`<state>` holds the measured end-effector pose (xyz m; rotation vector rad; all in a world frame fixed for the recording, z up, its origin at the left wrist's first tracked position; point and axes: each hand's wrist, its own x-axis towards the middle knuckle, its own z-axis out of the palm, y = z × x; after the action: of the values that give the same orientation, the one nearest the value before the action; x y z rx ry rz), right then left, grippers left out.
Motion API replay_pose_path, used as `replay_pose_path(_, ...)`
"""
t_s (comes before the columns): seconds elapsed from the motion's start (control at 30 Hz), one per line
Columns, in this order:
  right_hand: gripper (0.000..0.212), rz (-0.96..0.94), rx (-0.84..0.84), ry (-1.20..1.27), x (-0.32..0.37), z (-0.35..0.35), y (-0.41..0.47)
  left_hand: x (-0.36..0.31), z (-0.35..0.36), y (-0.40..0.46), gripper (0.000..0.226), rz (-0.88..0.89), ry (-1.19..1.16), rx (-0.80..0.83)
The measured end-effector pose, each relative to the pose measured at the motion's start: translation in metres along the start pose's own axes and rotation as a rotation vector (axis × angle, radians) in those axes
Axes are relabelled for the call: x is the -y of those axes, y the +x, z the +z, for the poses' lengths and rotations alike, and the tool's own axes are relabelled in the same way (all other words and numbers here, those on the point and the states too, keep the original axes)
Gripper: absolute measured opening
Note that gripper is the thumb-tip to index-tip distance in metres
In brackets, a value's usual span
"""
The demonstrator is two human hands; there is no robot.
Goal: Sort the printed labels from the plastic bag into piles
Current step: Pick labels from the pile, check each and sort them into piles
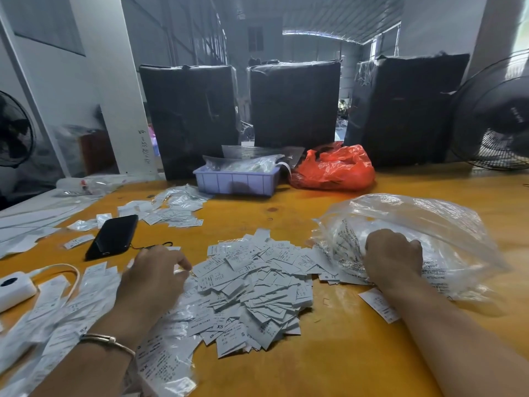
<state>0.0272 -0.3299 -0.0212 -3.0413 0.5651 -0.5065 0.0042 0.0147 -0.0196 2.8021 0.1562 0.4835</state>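
Our right hand (393, 257) grips the plastic bag (415, 239) beside the heaped labels (252, 290); our left hand (156, 270), loosely curled, touches them (a careless tug could scatter the heap across the surface (343, 353)).

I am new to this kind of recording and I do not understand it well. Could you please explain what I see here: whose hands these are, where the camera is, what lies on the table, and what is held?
There is no machine here. A person works with two bare hands, and the single picture comes from a camera worn on the head, looking forward and down.

The left hand reaches onto the big heap of small white printed labels in the middle of the yellow table; whether its fingers pinch one cannot be seen. The right hand grips the clear plastic bag, which has more labels inside.

Further left lie a black phone, a white device with a cable, and a smaller pile of labels. At the back stand a purple tray and a red bag.
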Motion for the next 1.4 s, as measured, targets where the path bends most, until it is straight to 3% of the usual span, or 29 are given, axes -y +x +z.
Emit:
replay_pose_path(0.17,0.02,0.028,-0.012,0.01,-0.002,0.007,0.002,-0.015,0.005,-0.009,0.011,0.142,-0.374,0.115)
replay_pose_path(0.47,0.019,0.021,-0.103,0.089,-0.007,0.012,0.008,-0.024,0.005,-0.016,0.011,0.215,-0.471,0.171)
replay_pose_path(0.8,0.016,-0.059,-0.412,0.676,0.014,-0.003,-0.01,-0.028,0.009,-0.017,0.009,0.267,-0.477,0.155)
replay_pose_path(0.87,0.014,-0.078,-0.283,0.92,0.025,-0.011,-0.022,-0.028,0.011,-0.017,0.007,0.297,-0.508,0.145)
replay_pose_path(0.93,0.011,-0.155,-0.01,1.173,0.039,-0.018,-0.039,-0.029,0.013,-0.017,0.012,0.34,-0.56,0.148)
replay_pose_path(1.0,0.019,-0.314,0.256,1.313,0.055,-0.025,-0.055,-0.031,0.012,-0.017,0.037,0.373,-0.624,0.19)
replay_pose_path(1.07,0.035,-0.497,0.395,1.304,0.066,-0.026,-0.067,-0.032,0.01,-0.017,0.06,0.399,-0.669,0.25)
replay_pose_path(1.17,0.035,-0.651,0.443,1.221,0.075,-0.024,-0.074,-0.033,0.008,-0.018,0.064,0.449,-0.678,0.334)
replay_pose_path(1.4,0.018,-0.588,0.363,1.396,0.076,-0.02,-0.077,-0.038,0.008,-0.022,0.015,0.415,-0.779,0.406)
